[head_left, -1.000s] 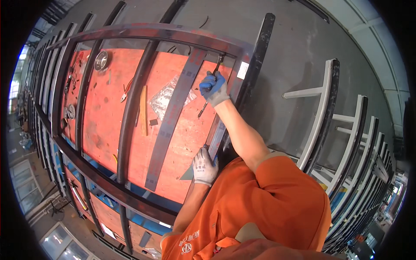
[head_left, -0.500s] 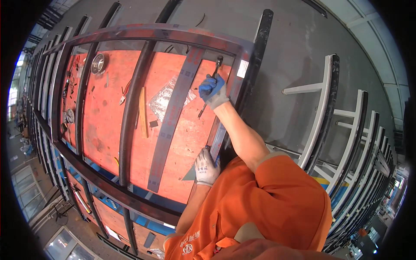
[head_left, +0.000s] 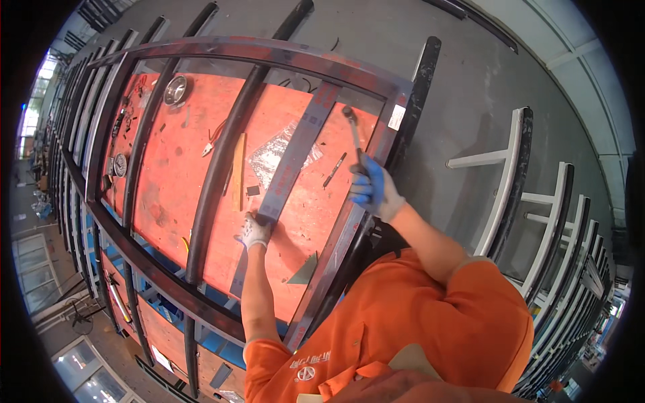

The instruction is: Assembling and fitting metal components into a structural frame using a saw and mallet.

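Note:
My right hand [head_left: 375, 187], in a blue and grey glove, is closed around the handle of a hammer [head_left: 356, 131]. The hammer's dark head points away from me over the far right corner of a dark rectangular metal frame [head_left: 222, 46]. My left hand [head_left: 255, 230], in a pale glove, grips a long flat crossbar [head_left: 291, 163] covered in bluish film, below its middle. That bar lies slanted across the frame, above a red board [head_left: 176, 151]. A black marker pen [head_left: 334, 169] rests on the board to the right of the bar.
On the board lie a clear plastic bag [head_left: 269, 159], a wooden strip [head_left: 238, 172], pliers [head_left: 213, 138], a green triangular piece [head_left: 304, 270] and a metal bowl [head_left: 175, 90]. Black padded bars [head_left: 225, 144] support the frame. White racks [head_left: 504, 181] stand at the right.
My left hand has moved from the frame's near right side onto the crossbar. My right hand has drawn nearer to me with the hammer, uncovering the marker. The view has shifted slightly.

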Available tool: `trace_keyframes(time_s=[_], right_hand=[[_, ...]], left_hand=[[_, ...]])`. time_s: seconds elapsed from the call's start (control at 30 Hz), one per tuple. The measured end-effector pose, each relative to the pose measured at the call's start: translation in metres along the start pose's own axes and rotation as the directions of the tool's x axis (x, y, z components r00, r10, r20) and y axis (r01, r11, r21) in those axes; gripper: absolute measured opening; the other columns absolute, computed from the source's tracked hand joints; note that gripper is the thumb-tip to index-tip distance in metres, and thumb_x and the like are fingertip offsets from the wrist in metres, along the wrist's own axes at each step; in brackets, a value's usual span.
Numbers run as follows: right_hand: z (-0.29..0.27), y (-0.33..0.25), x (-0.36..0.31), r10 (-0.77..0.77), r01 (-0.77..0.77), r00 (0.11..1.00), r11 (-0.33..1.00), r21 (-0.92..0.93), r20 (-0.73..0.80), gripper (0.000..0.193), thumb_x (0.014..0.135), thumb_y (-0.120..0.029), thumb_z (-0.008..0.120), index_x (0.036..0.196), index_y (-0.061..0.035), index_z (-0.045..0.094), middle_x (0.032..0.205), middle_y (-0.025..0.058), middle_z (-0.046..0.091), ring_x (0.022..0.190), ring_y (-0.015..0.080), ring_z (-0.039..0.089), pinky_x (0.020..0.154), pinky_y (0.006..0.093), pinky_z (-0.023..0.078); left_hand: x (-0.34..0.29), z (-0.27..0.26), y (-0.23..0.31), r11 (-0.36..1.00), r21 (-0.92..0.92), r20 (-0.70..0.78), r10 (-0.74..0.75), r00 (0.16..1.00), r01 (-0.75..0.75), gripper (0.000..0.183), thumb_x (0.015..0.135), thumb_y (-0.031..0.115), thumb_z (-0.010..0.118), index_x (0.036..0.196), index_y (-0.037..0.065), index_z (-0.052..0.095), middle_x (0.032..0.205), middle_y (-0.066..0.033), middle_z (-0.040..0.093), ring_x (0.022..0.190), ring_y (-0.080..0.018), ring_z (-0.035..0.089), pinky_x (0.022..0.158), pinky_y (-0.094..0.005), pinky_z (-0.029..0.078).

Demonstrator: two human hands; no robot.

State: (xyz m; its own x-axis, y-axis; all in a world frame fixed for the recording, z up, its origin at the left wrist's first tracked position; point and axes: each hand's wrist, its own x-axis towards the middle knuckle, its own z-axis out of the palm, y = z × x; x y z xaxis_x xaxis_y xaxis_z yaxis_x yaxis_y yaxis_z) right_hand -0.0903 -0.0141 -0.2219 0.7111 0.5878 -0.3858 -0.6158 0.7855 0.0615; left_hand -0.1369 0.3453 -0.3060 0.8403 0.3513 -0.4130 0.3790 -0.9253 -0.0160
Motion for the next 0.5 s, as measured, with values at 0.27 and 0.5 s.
trace_keyframes(time_s=[0.27,0.5], right_hand=[[0.026,-0.028,-0.080,-0.250,0.192,0.951,0.939,-0.286,-0.181,0.035,0.099,-0.046,0.051,0.091,-0.0125,0.056,0.057,-0.0053,0.038,0.039,0.0051,0.028,0.039,0.0226,0.021],[0.020,-0.103,-0.106,-0.270,0.193,0.940,0.923,-0.332,-0.206,0.039,0.098,-0.050,0.051,0.092,-0.0117,0.056,0.057,-0.0053,0.038,0.040,0.0050,0.028,0.039,0.0223,0.022]], left_hand=[[0.019,0.002,-0.039,0.971,-0.223,0.249,0.137,0.959,-0.081,0.036,0.081,0.038,0.065,0.094,0.004,0.064,0.107,-0.0176,0.066,0.095,-0.0399,0.063,0.074,-0.0502,0.051],[-0.064,-0.077,-0.020,0.993,-0.014,-0.211,0.108,0.971,-0.113,0.028,0.089,0.035,0.058,0.089,0.007,0.061,0.085,-0.0188,0.066,0.077,-0.0433,0.064,0.068,-0.0510,0.050]])
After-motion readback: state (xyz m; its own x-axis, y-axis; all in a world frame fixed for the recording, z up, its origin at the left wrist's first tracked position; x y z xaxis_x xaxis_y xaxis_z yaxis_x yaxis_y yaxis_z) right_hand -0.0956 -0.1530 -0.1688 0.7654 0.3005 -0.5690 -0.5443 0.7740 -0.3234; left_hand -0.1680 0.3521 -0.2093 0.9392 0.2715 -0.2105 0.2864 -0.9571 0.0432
